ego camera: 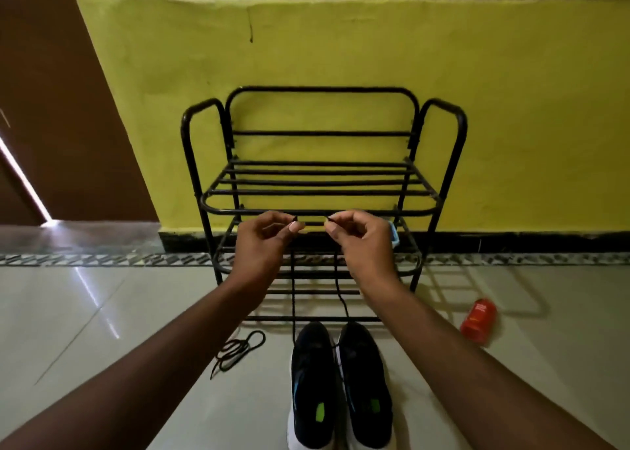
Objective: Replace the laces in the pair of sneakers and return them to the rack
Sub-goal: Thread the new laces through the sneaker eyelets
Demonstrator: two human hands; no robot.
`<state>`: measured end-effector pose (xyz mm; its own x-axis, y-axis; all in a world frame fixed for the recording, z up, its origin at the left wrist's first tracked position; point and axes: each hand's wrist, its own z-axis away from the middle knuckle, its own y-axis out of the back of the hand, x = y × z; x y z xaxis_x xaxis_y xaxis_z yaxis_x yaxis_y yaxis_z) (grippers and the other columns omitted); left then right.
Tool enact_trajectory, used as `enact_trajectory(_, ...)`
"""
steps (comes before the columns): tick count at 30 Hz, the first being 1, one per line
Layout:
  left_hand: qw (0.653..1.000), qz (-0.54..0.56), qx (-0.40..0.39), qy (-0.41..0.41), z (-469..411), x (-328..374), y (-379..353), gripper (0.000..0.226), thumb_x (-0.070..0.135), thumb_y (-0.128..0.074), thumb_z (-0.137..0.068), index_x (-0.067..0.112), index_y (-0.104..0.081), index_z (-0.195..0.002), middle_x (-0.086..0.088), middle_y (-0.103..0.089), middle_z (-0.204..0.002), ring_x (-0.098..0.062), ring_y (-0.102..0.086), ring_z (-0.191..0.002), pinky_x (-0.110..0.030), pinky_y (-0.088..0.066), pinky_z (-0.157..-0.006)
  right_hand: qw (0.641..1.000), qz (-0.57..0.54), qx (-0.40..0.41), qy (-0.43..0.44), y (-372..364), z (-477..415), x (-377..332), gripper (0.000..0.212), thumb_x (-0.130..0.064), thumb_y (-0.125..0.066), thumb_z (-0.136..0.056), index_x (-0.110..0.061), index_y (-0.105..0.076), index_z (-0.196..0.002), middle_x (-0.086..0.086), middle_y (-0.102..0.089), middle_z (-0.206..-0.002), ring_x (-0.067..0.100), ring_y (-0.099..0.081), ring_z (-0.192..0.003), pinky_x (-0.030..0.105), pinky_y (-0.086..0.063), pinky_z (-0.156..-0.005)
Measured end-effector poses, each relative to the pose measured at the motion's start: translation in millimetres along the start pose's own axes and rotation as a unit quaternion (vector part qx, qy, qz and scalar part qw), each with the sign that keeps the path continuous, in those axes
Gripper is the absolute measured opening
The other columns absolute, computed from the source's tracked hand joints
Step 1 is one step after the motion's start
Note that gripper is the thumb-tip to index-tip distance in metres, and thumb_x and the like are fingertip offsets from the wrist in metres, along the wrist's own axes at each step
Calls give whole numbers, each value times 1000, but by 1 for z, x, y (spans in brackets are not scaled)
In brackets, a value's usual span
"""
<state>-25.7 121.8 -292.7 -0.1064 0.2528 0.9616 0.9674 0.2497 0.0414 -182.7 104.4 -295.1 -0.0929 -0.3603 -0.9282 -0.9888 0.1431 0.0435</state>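
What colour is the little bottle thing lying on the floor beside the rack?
Orange-red. The bottle shows best in the head view, the only one here.

- The way to the black metal rack [320, 207] is crossed by two taut strands of a black lace [293, 296], pinched at its ends by the left hand [264, 241] and right hand [361, 241].
- The floor [102, 313] before it is taken up by the sneakers [312, 381], a loose lace [238, 347] to the left and a red bottle [477, 320] to the right.
- Open room is seen above the top shelf; a pale blue object [393, 234], possibly on the second shelf, is mostly hidden.
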Motion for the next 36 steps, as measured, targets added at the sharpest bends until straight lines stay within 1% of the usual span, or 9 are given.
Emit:
enact_trajectory(3,999,25,13,15,3,19,-5,7,20,-72,-92,15,-74,-97,-1,-74,-101,-9,-69,-98,-23,-50,-79,1000,-19,7,8,3,-2,-21,12,-6,-77,-85,-17,-72,-84,-1,-72,-79,7,-69,-78,22,-57,-73)
enact_trajectory(6,998,46,16,27,3,34,-8,8,21,-73,-92,15,-74,-97,-3,-74,-103,-10,-68,-100,-26,-49,-82,999,-38,14,12,3,-2,-35,5,-8,-74,-88,-13,-72,-89,5,-76,-83,10,-73,-81,22,-58,-72)
enact_trajectory(8,998,53,16,25,5,42,-8,9,20,-73,-91,14,-74,-97,-3,-75,-101,-9,-69,-98,-26,-50,-83,999,-37,27,12,4,-1,-41,4,-11,-74,-88,-13,-72,-90,3,-75,-84,9,-72,-81,22,-57,-70)
enact_trajectory(12,998,55,9,37,9,53,-10,12,20,-75,-89,14,-75,-99,1,-76,-99,-6,-70,-95,-24,-47,-75,999,-25,34,20,8,0,-49,8,-11,-78,-86,-18,-74,-90,-4,-74,-82,5,-70,-79,19,-57,-70)
enact_trajectory(16,997,57,3,50,12,58,-13,14,20,-76,-88,14,-76,-100,3,-77,-98,-1,-70,-89,-24,-44,-71,999,-5,31,32,10,0,-54,15,-9,-80,-83,-17,-73,-94,-3,-74,-81,4,-71,-79,19,-58,-71)
enact_trajectory(23,996,77,9,41,10,59,-15,8,13,-77,-86,11,-74,-92,1,-77,-95,-6,-71,-95,-22,-47,-77,998,13,40,44,9,-1,-57,19,-9,-82,-81,-20,-70,-91,-4,-75,-82,3,-72,-82,32,-61,-78)
enact_trajectory(26,997,74,11,34,9,59,-14,7,15,-76,-87,10,-74,-92,0,-77,-93,-7,-71,-96,-24,-49,-80,998,19,44,51,8,0,-56,20,-11,-83,-79,-22,-70,-90,-5,-74,-83,2,-71,-82,31,-61,-78)
enact_trajectory(31,1000,14,11,2,6,66,-12,5,16,-77,-87,11,-76,-90,2,-76,-94,-8,-71,-96,-24,-51,-81,997,12,46,59,4,2,-58,22,-12,-85,-77,-23,-69,-87,-7,-74,-81,0,-71,-81,30,-61,-77)
enact_trajectory(36,1000,2,20,6,7,67,-13,6,17,-78,-85,11,-77,-87,2,-76,-92,-9,-70,-98,-31,-54,-89,995,12,69,68,2,1,-58,24,-13,-86,-76,-27,-68,-83,-7,-74,-80,1,-71,-80,32,-61,-75)
